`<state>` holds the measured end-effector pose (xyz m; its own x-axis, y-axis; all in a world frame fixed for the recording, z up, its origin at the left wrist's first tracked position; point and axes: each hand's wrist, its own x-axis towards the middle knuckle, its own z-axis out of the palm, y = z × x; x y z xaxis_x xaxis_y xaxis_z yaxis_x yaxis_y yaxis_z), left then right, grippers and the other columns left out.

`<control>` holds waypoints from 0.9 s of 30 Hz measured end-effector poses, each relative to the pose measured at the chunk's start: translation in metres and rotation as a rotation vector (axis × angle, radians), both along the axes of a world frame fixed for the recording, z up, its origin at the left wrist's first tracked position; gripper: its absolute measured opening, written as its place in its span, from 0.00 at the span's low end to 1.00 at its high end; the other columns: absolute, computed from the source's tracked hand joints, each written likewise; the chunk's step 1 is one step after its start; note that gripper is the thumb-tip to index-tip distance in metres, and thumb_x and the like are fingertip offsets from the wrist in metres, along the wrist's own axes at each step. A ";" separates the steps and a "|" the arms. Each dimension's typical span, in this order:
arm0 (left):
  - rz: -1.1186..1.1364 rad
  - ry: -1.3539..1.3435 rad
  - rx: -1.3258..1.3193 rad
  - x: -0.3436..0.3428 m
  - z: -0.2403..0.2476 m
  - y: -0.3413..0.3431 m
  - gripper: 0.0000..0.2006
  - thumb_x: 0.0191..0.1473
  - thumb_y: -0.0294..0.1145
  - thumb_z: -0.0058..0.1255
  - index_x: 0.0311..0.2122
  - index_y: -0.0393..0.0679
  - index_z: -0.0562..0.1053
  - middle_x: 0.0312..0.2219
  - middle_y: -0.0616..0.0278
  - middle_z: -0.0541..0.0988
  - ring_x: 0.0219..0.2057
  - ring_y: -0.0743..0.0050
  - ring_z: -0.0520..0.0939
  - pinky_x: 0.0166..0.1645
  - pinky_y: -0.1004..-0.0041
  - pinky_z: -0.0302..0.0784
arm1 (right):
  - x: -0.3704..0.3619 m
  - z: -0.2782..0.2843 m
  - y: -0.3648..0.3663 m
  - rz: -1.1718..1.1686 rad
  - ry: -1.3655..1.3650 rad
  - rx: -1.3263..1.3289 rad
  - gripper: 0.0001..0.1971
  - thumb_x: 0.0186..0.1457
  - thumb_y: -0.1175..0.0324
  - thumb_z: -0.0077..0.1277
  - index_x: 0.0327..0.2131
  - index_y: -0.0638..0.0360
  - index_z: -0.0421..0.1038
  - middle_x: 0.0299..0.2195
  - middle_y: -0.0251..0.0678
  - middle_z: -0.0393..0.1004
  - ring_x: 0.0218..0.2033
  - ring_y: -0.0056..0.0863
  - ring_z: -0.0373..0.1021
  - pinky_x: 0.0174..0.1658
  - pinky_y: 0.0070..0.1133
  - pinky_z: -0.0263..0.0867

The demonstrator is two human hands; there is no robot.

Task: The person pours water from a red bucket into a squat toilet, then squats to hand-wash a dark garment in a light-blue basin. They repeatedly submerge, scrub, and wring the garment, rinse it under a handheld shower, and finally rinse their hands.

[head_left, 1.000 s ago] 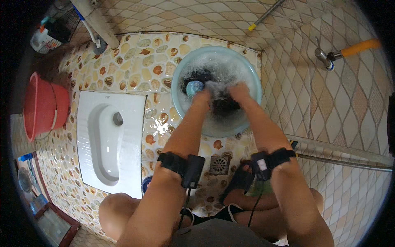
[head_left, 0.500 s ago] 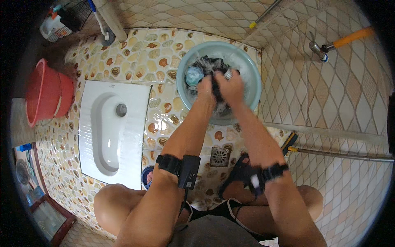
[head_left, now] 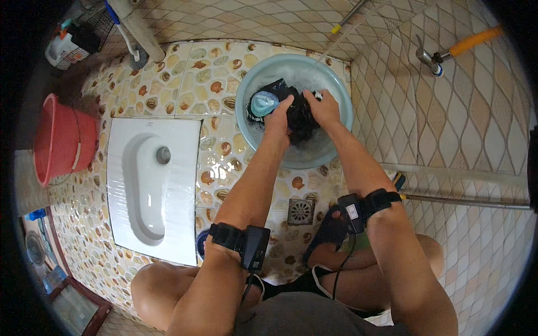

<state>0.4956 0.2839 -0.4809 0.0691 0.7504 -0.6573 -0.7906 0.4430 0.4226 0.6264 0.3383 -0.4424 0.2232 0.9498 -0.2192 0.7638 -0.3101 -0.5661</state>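
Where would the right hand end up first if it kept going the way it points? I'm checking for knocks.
Probably the far rim of the basin, after the dark cloth the right hand grips; depth is unclear.

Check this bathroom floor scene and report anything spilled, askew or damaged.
Nothing stands out. Both hands, left hand and right hand, grip a dark wet cloth inside the pale blue basin, which sits upright on the tiled floor. The red bucket stands upright too.

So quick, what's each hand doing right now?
Left hand: closed on the dark wet cloth in the pale blue round basin.
Right hand: closed on the same cloth.
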 end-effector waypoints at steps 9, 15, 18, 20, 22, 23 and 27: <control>-0.054 0.187 -0.360 -0.005 -0.046 0.027 0.40 0.54 0.59 0.52 0.61 0.37 0.59 0.57 0.48 0.68 0.52 0.43 0.73 0.56 0.47 0.69 | 0.033 -0.082 -0.013 0.454 -0.386 0.050 0.24 0.56 0.55 0.55 0.51 0.60 0.68 0.48 0.47 0.73 0.48 0.47 0.70 0.49 0.34 0.65; -0.119 -0.293 0.025 -0.007 -0.020 0.028 0.31 0.59 0.60 0.42 0.56 0.43 0.67 0.49 0.50 0.74 0.48 0.50 0.76 0.54 0.52 0.72 | 0.007 0.004 -0.021 0.149 0.387 -0.077 0.22 0.50 0.56 0.55 0.46 0.57 0.72 0.40 0.51 0.76 0.44 0.47 0.73 0.50 0.34 0.67; -0.117 -0.240 0.210 -0.014 -0.005 0.021 0.36 0.54 0.68 0.42 0.52 0.43 0.70 0.44 0.51 0.76 0.43 0.52 0.78 0.50 0.54 0.75 | -0.035 0.043 -0.075 0.276 0.403 0.180 0.19 0.51 0.53 0.56 0.40 0.57 0.73 0.34 0.51 0.76 0.39 0.46 0.74 0.51 0.34 0.66; -0.051 -0.418 0.241 -0.017 0.001 0.018 0.27 0.59 0.58 0.43 0.48 0.43 0.71 0.42 0.52 0.77 0.41 0.55 0.79 0.48 0.57 0.77 | -0.055 0.052 -0.083 0.327 0.263 0.281 0.18 0.52 0.52 0.55 0.37 0.57 0.73 0.32 0.51 0.77 0.37 0.48 0.74 0.49 0.36 0.66; 0.008 -0.457 0.173 -0.019 0.005 0.015 0.19 0.61 0.47 0.43 0.46 0.42 0.72 0.40 0.53 0.78 0.40 0.55 0.79 0.47 0.57 0.77 | -0.062 0.049 -0.076 0.390 0.175 0.292 0.18 0.53 0.51 0.54 0.35 0.58 0.74 0.31 0.50 0.77 0.35 0.49 0.74 0.47 0.37 0.67; 0.045 -0.476 0.039 -0.021 0.008 0.012 0.15 0.61 0.41 0.44 0.45 0.41 0.72 0.40 0.53 0.78 0.40 0.55 0.79 0.47 0.56 0.77 | -0.056 0.045 -0.061 0.278 0.143 0.297 0.18 0.54 0.50 0.53 0.33 0.58 0.73 0.30 0.49 0.77 0.34 0.51 0.74 0.42 0.39 0.68; 0.028 -0.150 0.173 -0.021 0.029 0.011 0.14 0.51 0.33 0.54 0.43 0.39 0.74 0.39 0.56 0.79 0.40 0.58 0.80 0.49 0.61 0.75 | -0.006 0.038 -0.016 0.062 -0.170 0.106 0.24 0.49 0.50 0.59 0.41 0.61 0.74 0.38 0.51 0.78 0.40 0.46 0.74 0.44 0.33 0.68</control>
